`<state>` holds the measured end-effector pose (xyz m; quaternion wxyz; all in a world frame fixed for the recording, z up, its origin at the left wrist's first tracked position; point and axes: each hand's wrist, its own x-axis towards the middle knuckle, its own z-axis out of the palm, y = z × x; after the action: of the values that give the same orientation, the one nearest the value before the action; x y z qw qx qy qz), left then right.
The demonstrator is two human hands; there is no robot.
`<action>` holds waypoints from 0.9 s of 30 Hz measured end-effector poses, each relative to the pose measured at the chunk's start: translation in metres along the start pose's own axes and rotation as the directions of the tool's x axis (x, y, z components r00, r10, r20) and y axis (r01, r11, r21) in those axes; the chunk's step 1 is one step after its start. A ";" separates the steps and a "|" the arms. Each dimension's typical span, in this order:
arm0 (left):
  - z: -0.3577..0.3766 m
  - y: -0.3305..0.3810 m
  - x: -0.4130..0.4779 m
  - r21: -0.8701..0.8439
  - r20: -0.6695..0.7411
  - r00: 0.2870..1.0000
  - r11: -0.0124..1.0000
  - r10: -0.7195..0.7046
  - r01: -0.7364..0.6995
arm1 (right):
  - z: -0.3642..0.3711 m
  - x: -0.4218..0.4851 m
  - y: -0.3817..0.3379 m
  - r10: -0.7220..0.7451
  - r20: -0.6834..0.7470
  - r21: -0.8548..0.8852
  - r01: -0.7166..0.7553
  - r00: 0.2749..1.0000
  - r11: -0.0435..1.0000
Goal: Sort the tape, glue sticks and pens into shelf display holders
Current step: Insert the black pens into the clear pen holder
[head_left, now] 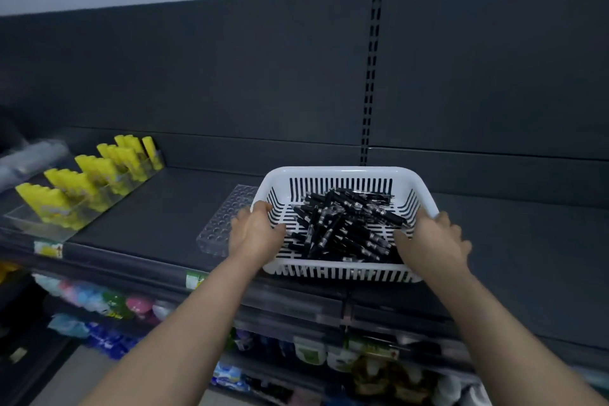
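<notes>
Sitting at the basket's [346,171] 9 o'clock, the clear holder [227,221] could be knocked along the shelf [158,217]. The rim is gripped by the left hand [255,231] and the right hand [435,241], fingers curled over it. The pens [346,224] heaped inside may be spilled if tilted.

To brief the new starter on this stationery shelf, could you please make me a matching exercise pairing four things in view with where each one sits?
Things:
1. black pens
2. yellow glue sticks
3. clear holed tray
4. white basket

Places:
A. standing in the clear tiered holder at the left end of the shelf
B. gripped at its side rims by the left hand and right hand
C. heaped loose inside the basket
D. flat on the shelf, just left of the basket

Pairs: 1-C, 2-A, 3-D, 4-B.
</notes>
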<state>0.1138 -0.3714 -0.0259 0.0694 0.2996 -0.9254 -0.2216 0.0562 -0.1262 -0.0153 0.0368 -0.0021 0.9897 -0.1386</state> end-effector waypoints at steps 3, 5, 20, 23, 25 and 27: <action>-0.005 -0.008 0.012 -0.135 0.024 0.999 0.991 0.026 -0.023 | 0.007 -0.002 -0.028 -0.092 -0.050 -0.037 0.090 0.994 0.995; -0.013 -0.018 0.019 -0.235 -0.007 1.000 0.972 0.024 -0.025 | 0.012 -0.003 -0.053 -0.225 -0.079 -0.013 0.225 0.971 0.974; -0.031 -0.106 0.097 0.045 0.151 0.981 0.991 0.119 -0.127 | 0.053 0.054 -0.211 -0.598 0.217 -0.029 0.617 0.772 0.786; -0.031 -0.108 0.108 0.043 0.216 0.964 0.984 0.158 -0.171 | 0.056 0.058 -0.223 -0.572 0.224 -0.192 0.611 0.789 0.768; -0.030 -0.112 0.114 0.031 0.238 0.952 0.979 0.190 -0.203 | 0.057 0.060 -0.227 -0.557 0.138 -0.245 0.573 0.819 0.782; -0.030 -0.116 0.123 0.011 0.261 0.940 0.973 0.219 -0.230 | 0.058 0.062 -0.231 -0.536 0.083 -0.265 0.537 0.840 0.801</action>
<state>0.0828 -0.5385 -0.0521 -0.0328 0.1620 -0.9591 -0.2299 -0.0031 -0.3647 -0.0124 -0.0027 -0.2874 0.9578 -0.0031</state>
